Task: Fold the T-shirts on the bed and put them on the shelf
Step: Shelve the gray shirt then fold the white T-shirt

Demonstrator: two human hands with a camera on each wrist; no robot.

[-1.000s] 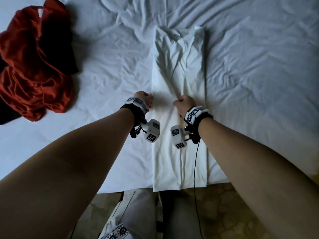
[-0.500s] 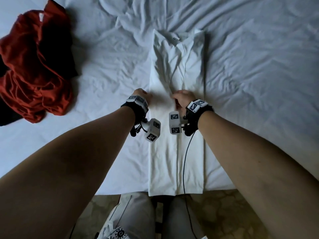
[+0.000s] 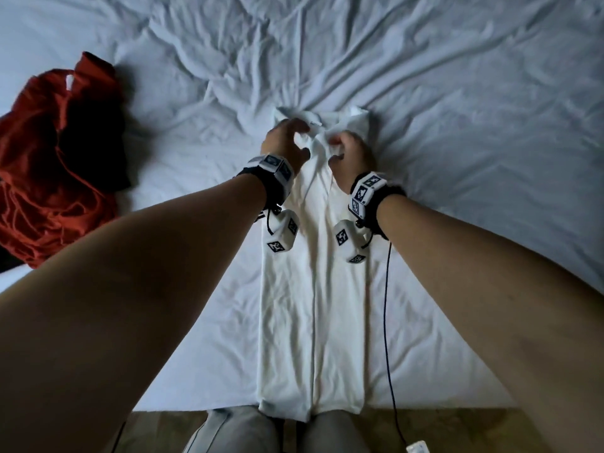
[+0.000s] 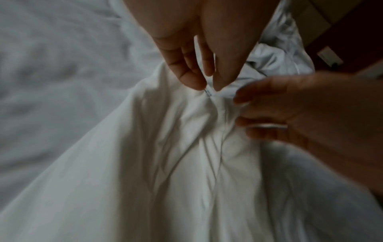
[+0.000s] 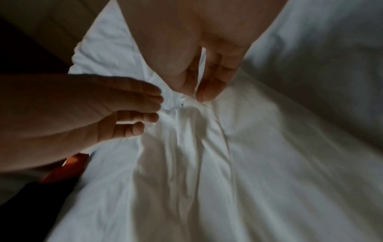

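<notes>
Left hand (image 3: pixel 283 143): thumb and fingers (image 4: pixel 191 80) pinching the collar end of the white T-shirt (image 3: pixel 313 289); right hand (image 3: pixel 353 155): fingers (image 5: pixel 209 93) pinching the same collar edge, just beside the left; white T-shirt: folded to a long narrow strip, lengthwise on the bed (image 3: pixel 457 125), hem at the near edge; red T-shirt (image 3: pixel 55 158): crumpled, well apart to the left.

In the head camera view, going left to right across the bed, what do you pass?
red T-shirt → left hand → right hand, both hands gripping the collar end of the white T-shirt → bare rumpled bed sheet.
</notes>
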